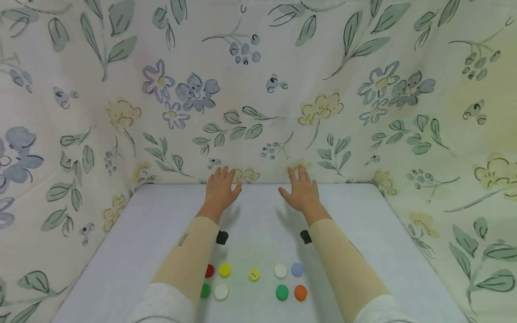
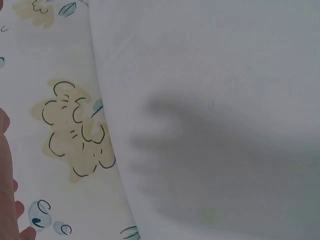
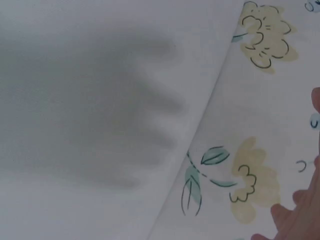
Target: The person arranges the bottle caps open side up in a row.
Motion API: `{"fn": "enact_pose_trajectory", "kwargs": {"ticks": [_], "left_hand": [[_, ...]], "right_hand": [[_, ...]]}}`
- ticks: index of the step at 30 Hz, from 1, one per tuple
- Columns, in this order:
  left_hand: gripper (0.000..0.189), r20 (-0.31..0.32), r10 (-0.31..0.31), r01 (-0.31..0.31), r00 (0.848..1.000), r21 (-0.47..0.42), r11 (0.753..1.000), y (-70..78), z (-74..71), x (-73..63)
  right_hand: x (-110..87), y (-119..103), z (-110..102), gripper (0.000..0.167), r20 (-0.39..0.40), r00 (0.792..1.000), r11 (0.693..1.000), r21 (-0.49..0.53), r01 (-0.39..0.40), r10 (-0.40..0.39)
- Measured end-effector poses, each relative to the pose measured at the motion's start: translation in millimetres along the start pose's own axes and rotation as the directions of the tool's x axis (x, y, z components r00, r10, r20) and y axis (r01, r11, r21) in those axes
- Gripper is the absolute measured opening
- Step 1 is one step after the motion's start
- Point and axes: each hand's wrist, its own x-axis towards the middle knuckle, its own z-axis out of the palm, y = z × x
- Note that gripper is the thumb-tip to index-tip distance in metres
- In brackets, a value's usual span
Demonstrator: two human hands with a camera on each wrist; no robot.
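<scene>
Both arms reach forward over a white table (image 1: 254, 224). My left hand (image 1: 220, 188) hovers near the table's far edge with fingers extended and nothing held; its edge shows in the left wrist view (image 2: 6, 180). To its right, my right hand (image 1: 300, 190) is held the same way, fingers spread, and appears at the border of the right wrist view (image 3: 302, 215). Nearer the body lie small round discs: a red one (image 1: 209, 271), a yellow one (image 1: 225, 270), a smaller yellow one (image 1: 254, 275), a blue one (image 1: 297, 269) and an orange one (image 1: 300, 293).
Two green discs (image 1: 282, 292) and two white discs (image 1: 221, 292) lie in the same group. The left forearm partly covers the red disc and one green disc. A floral cloth (image 1: 250, 89) stands behind the table and along both sides. Soft hand shadows fall on the tabletop.
</scene>
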Motion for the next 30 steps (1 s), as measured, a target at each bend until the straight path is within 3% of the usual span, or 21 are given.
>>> {"fn": "enact_pose_trajectory", "kwargs": {"ticks": [11, 20, 25, 30], "left_hand": [[0.061, -0.121, 0.059, -0.071, 0.991, -0.096, 0.993, 12.9, 6.3, -5.6], [0.056, -0.197, 0.103, -0.147, 0.975, -0.228, 0.962, 28.6, 8.4, -15.4], [0.053, -0.201, 0.121, -0.174, 0.972, -0.274, 0.946, 34.3, 11.4, -21.4], [0.051, -0.177, 0.114, -0.173, 0.978, -0.366, 0.914, 43.9, 9.3, -29.7]], "right_hand": [[-11.1, -3.3, 1.2, 0.085, -0.025, 0.999, 0.999, 0.045, 0.026, -0.025], [-19.7, -6.2, 1.3, 0.086, -0.027, 0.998, 0.996, 0.068, 0.053, -0.051], [-24.7, -6.3, 5.3, 0.086, -0.048, 0.997, 0.995, 0.073, 0.066, -0.063], [-34.5, -6.8, 4.6, 0.085, -0.077, 0.993, 0.990, 0.106, 0.093, -0.086]]}}
